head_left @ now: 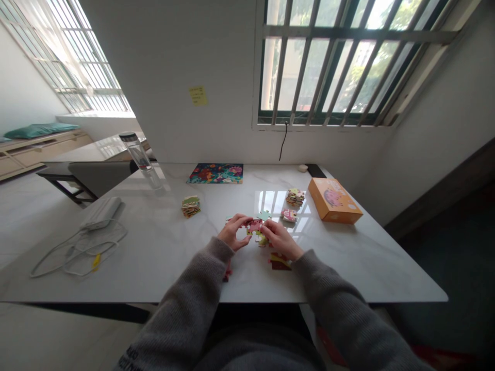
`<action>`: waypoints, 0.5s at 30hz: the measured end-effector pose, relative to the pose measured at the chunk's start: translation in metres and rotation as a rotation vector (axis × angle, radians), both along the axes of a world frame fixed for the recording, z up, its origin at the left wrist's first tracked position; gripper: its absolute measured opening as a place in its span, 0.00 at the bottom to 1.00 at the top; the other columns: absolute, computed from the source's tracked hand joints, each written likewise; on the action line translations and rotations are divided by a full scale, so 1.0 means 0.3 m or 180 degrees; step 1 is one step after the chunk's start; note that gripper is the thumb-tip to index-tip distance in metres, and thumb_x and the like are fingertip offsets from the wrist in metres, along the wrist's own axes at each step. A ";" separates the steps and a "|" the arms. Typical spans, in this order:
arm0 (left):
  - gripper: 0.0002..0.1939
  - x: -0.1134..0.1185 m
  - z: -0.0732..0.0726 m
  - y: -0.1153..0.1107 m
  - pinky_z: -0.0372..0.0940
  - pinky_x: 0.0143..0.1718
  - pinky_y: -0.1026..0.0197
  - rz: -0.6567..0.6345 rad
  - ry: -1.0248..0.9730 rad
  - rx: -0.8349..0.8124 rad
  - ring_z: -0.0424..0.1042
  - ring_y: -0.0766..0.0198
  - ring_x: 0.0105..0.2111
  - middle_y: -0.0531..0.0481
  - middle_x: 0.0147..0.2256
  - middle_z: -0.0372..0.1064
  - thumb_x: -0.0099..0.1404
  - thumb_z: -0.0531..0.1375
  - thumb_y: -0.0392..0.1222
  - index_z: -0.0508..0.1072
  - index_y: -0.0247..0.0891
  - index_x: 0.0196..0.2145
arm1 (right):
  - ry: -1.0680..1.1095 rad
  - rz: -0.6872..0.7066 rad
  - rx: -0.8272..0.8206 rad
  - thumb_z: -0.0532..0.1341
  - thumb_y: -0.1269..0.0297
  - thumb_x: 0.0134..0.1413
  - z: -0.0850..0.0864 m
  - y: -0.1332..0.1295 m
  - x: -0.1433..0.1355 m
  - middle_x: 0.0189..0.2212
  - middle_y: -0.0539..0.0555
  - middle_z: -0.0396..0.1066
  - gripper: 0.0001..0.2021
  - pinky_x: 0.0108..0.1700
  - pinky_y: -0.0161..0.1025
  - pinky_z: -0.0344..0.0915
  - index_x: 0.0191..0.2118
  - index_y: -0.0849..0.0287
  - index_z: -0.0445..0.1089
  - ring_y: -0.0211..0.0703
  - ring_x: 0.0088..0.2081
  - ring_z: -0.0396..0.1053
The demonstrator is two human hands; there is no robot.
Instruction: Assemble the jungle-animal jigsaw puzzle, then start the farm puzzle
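Note:
Red and yellow-green puzzle pieces [254,226] lie between my two hands near the middle of the white table. My left hand [234,233] curves around their left side, thumb and fingers apart, fingertips at the red pieces' upper edge. On the right, my right hand [279,238] pinches the edge of a red puzzle piece. A pale green piece [264,215] lies just beyond the fingers. Below my right hand is a dark red piece with a yellow band [280,261]. Another red piece [228,271] shows partly beside my left sleeve.
Puzzle stacks stand at left [191,206] and right [296,197], with a pink piece pile [289,215] nearby. An orange box [334,201] sits far right. Behind lies a colourful picture sheet [216,173]. A glass bottle [141,158] and white cable [77,257] are left.

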State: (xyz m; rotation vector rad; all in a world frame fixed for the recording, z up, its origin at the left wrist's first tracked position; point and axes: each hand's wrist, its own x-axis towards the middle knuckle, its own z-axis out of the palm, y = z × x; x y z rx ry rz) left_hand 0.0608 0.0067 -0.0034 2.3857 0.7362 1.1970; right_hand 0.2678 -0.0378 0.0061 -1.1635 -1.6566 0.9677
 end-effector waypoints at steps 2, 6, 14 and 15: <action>0.26 0.000 0.003 -0.005 0.71 0.42 0.56 0.0052 0.0082 -0.0013 0.72 0.58 0.41 0.44 0.43 0.69 0.53 0.63 0.33 0.69 0.37 0.51 | -0.0093 -0.0083 0.0220 0.57 0.54 0.62 -0.002 -0.005 -0.002 0.26 0.46 0.62 0.11 0.31 0.37 0.63 0.40 0.57 0.65 0.39 0.27 0.62; 0.23 -0.017 0.017 -0.039 0.69 0.43 0.53 0.0139 0.0265 -0.0024 0.70 0.57 0.39 0.46 0.39 0.69 0.51 0.62 0.34 0.69 0.37 0.47 | -0.0402 0.0189 0.1033 0.64 0.64 0.57 0.017 -0.027 -0.001 0.49 0.58 0.68 0.23 0.49 0.46 0.69 0.57 0.54 0.62 0.48 0.50 0.68; 0.23 -0.102 0.032 -0.189 0.67 0.49 0.51 0.0140 0.0434 -0.0238 0.68 0.54 0.44 0.44 0.43 0.70 0.54 0.63 0.35 0.69 0.38 0.49 | -0.1101 0.0635 0.1461 0.64 0.64 0.61 0.043 -0.148 -0.030 0.51 0.57 0.71 0.15 0.57 0.51 0.64 0.53 0.52 0.68 0.49 0.54 0.67; 0.24 -0.114 0.027 -0.206 0.67 0.50 0.51 0.0167 0.0516 -0.0250 0.68 0.53 0.45 0.44 0.44 0.70 0.54 0.63 0.35 0.69 0.38 0.50 | -0.1223 0.0581 0.1453 0.64 0.64 0.62 0.039 -0.170 -0.041 0.50 0.57 0.71 0.15 0.57 0.51 0.63 0.53 0.51 0.68 0.49 0.54 0.66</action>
